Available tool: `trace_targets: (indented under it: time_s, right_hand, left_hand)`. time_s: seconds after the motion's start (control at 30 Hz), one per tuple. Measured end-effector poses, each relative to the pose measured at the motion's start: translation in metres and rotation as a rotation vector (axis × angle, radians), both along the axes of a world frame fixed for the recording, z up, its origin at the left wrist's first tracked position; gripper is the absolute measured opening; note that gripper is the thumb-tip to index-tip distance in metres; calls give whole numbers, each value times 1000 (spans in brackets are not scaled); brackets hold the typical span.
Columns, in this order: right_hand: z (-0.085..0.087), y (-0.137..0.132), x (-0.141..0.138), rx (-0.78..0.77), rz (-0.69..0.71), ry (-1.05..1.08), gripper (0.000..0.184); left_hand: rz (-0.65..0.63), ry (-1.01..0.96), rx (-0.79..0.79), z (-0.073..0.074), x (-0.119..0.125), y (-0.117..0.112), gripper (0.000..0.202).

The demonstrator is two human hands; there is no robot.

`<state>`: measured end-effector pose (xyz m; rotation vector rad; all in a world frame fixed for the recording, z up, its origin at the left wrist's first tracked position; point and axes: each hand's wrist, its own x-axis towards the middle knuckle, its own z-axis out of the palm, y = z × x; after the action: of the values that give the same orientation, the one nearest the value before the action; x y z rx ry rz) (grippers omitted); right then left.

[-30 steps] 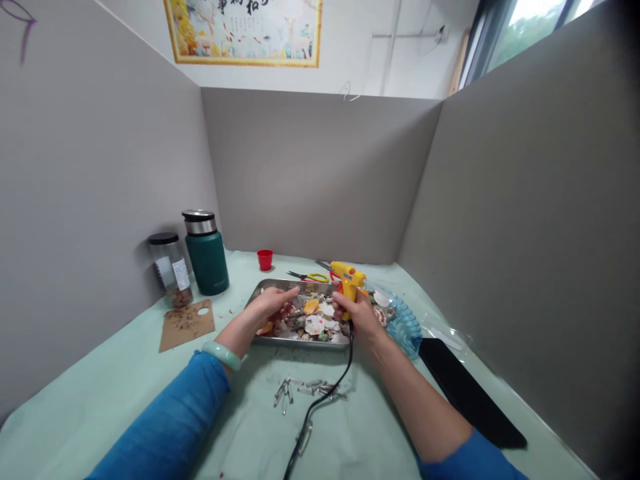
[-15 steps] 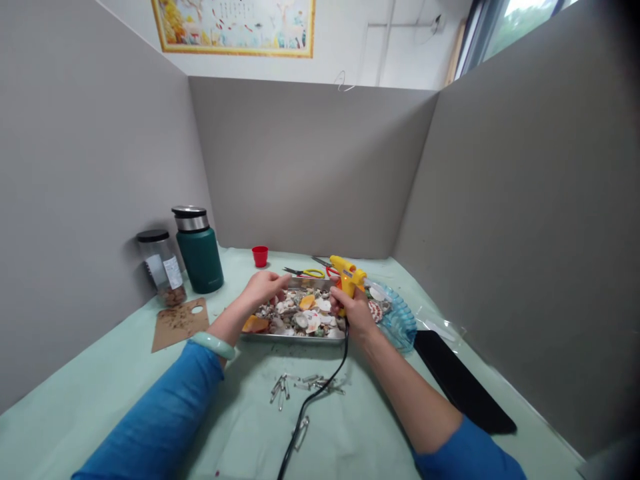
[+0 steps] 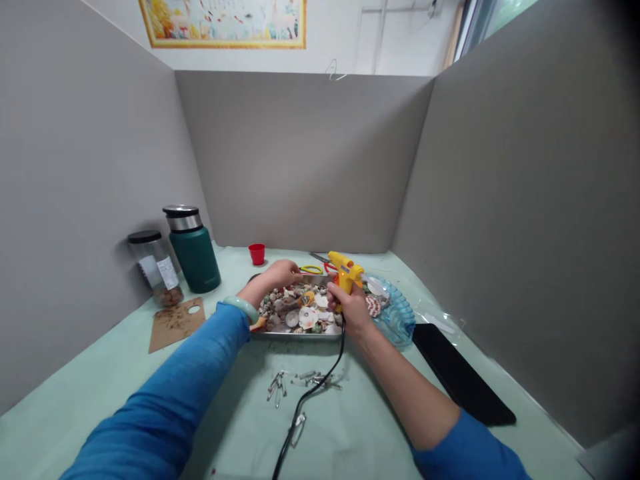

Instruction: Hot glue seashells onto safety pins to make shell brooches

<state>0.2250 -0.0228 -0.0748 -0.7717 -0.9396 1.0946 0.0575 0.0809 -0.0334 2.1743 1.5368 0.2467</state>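
Observation:
My right hand (image 3: 351, 308) grips the handle of a yellow hot glue gun (image 3: 344, 269), nozzle pointing left over a metal tray (image 3: 295, 335) full of seashells (image 3: 305, 310). The gun's black cord (image 3: 310, 393) trails toward me across the table. My left hand (image 3: 281, 273) reaches over the tray's far edge, fingers curled near the yellow-handled scissors (image 3: 311, 269); whether it holds anything is hidden. A pale green bangle (image 3: 241, 307) sits on that wrist.
A green flask (image 3: 193, 249), a clear jar (image 3: 154, 267) and a brown card (image 3: 176, 323) stand at the left. A red cup (image 3: 257, 253) sits at the back. A blue ridged dish (image 3: 397, 320) and a black flat object (image 3: 460, 382) lie right. Several metal clips (image 3: 300, 383) lie before the tray.
My left hand has moved from the tray's near-left shells to its far edge, by the scissors. The right hand and glue gun have barely shifted.

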Motion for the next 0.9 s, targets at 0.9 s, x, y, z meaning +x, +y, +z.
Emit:
trace_targets:
  time_s: [0.9]
  right_hand:
    - [-3, 2, 0, -8, 4, -60, 37]
  left_hand:
    - [30, -708, -411, -4, -24, -27, 14]
